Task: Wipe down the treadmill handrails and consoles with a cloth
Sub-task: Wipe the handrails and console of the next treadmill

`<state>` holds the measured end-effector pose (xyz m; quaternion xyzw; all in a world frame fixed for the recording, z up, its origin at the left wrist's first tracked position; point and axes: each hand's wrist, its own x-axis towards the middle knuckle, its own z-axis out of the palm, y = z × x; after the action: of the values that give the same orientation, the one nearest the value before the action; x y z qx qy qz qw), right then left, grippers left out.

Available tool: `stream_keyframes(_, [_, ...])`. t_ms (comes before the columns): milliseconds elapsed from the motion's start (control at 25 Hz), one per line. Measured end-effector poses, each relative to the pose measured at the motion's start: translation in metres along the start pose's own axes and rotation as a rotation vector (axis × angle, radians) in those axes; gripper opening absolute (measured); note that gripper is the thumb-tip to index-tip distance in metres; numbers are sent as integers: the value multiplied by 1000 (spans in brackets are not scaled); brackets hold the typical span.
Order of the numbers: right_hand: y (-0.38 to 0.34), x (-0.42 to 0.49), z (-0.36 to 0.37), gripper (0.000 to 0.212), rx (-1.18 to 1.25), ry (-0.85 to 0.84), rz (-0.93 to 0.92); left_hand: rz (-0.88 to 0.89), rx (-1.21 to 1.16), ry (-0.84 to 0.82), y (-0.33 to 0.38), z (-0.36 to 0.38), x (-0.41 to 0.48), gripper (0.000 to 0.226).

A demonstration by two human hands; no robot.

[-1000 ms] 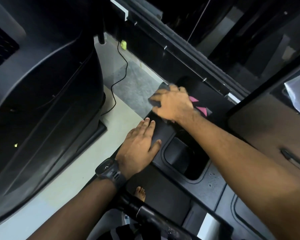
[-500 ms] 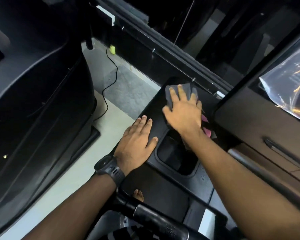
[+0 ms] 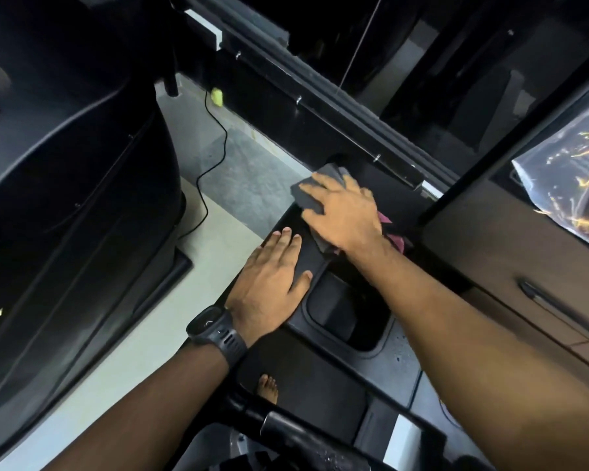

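Console wiping is judged to be the step in hand. A dark grey cloth is pressed flat onto the black console top under the right hand, fingers spread rather than curled, so the cloth is pinned by the palm and not pinched; its far corner is seen jutting past the fingertips near the console's far-left edge, and a pink patch shows beside the wrist, whether part of the cloth cannot be told. The left hand is laid open and flat on the console's left rim, nothing held, a watch worn at the wrist. Just right of it, a recessed tray pocket is seen; it looks empty, though its depth is dark. Next, the cloth is probably to be drawn back toward this pocket and its rim, with pressure kept even. The handrails are judged not yet reached.
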<state>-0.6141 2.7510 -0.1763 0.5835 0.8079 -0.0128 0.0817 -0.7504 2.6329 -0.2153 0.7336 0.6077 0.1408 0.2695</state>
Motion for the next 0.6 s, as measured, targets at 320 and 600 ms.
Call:
stream_keyframes(320, [-8,56,-4,48,-165,-169,-122,15,-22,-35,-5,-1,8,70])
stream_keyframes(600, [-8,84,-3,51,-292,-174,80,40,-60,-33,-8,2,17,82])
